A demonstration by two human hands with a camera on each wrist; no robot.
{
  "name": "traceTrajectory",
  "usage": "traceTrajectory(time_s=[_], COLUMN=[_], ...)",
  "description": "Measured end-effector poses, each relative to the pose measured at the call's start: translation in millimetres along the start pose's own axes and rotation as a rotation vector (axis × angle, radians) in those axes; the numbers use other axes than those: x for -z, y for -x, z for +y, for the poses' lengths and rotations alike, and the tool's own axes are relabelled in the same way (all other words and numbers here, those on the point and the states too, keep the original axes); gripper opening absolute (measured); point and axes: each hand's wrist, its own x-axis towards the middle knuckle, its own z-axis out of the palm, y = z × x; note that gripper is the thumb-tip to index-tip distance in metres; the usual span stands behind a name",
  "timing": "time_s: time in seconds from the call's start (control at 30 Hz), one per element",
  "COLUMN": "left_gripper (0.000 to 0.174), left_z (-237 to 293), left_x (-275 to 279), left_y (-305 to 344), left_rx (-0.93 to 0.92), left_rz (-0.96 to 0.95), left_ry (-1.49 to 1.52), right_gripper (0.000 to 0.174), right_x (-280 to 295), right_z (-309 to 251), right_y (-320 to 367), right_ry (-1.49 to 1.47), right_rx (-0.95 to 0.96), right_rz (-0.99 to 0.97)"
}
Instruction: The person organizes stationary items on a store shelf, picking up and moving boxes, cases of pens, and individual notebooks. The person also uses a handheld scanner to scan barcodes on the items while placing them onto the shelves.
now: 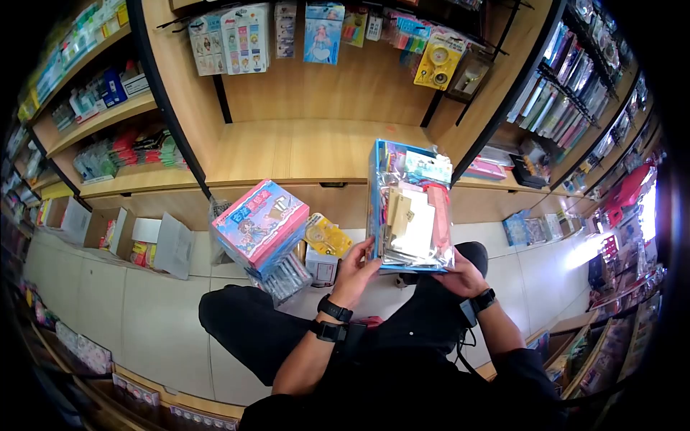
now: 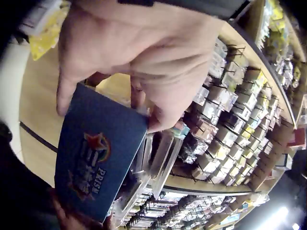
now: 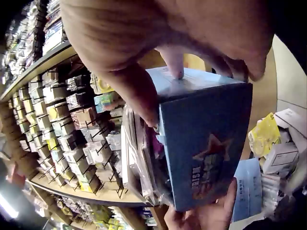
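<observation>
Both hands hold a blue open-topped cardboard box (image 1: 374, 194), tilted above the lap. Star and lettering prints show on its end panel in both wrist views. Inside it stand cards and packets (image 1: 413, 223) in clear plastic wrap, white, tan and pink. My left hand (image 1: 352, 273) grips the near left corner, thumb and fingers spread over the edges. At the near right corner my right hand (image 1: 463, 276) grips the box, its thumb on the rim in the right wrist view.
On the left a pink and blue printed box (image 1: 262, 219) sits on clear plastic packs (image 1: 284, 280). Beside it lie a yellow-carded pack (image 1: 328, 235) and a white box (image 1: 321, 267). Ahead is a wooden shelf (image 1: 287, 151) with hanging packs above. Open cartons (image 1: 172, 244) stand on the floor at left.
</observation>
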Motion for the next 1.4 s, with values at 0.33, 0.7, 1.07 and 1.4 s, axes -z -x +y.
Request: traceTrajectory(time_s=[0.33, 0.7, 1.07, 1.4], left_gripper=[0.064, 0.088, 0.102, 0.098], left_z=[-66, -120, -212, -254], left_x=[43, 74, 160, 182], left_y=[-5, -20, -47, -72], left_rx=[0.153, 0.418, 0.658, 0.766], left_rz=[-0.138, -0.104, -0.081, 0.138], left_ry=[-0.035, -0.014, -0.125, -0.038], right_gripper=[0.063, 0.071, 0.070, 0.069], right_x=[68, 162, 223, 287], right_z=[37, 74, 138, 190], right_y=[-1, -39, -99, -140], right_ry=[-0.002, 0.280, 0.494, 0.209], right_rx=[-0.252, -0.641, -0.589, -0.823], right_rz=[0.044, 0.076, -0.179, 0.002])
